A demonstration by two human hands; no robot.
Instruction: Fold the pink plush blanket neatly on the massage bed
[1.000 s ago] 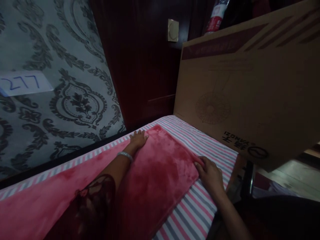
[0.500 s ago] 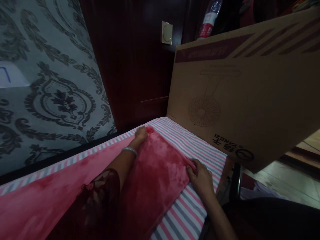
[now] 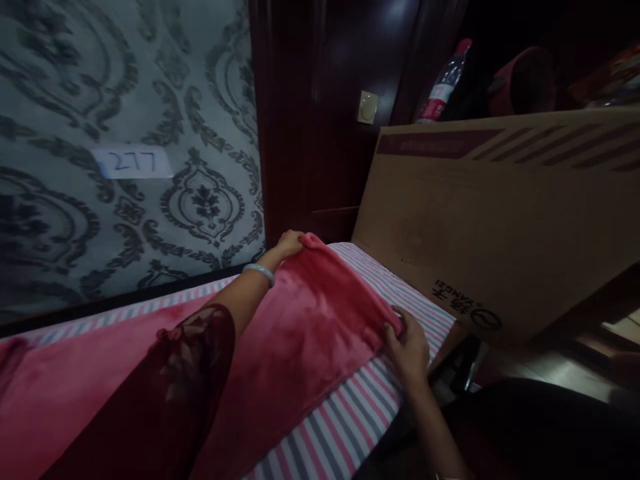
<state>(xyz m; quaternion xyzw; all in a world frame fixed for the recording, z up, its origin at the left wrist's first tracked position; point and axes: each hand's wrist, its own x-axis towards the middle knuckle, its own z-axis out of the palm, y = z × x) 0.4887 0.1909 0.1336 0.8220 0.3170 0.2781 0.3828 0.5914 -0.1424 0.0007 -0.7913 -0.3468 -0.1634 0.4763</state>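
Observation:
A long pinkish-red plush blanket lies along a surface covered by a striped cloth in pink, grey and white. My left hand, with a pale bangle at the wrist, is closed on the blanket's far corner by the wall. At the near corner of the same end, my right hand pinches the edge between thumb and fingers. Between my hands the end edge is raised a little off the striped cloth. The left fingertips are partly hidden by the fabric.
A big cardboard box stands just past the surface's far end. Behind it are a plastic bottle and a dark red door or panel. Patterned wallpaper with a paper label reading 277 is on the left.
The blanket's end edge has lifted up from the striped cloth between my hands, which keep hold of its corners. The view has turned left, bringing the whole label into sight.

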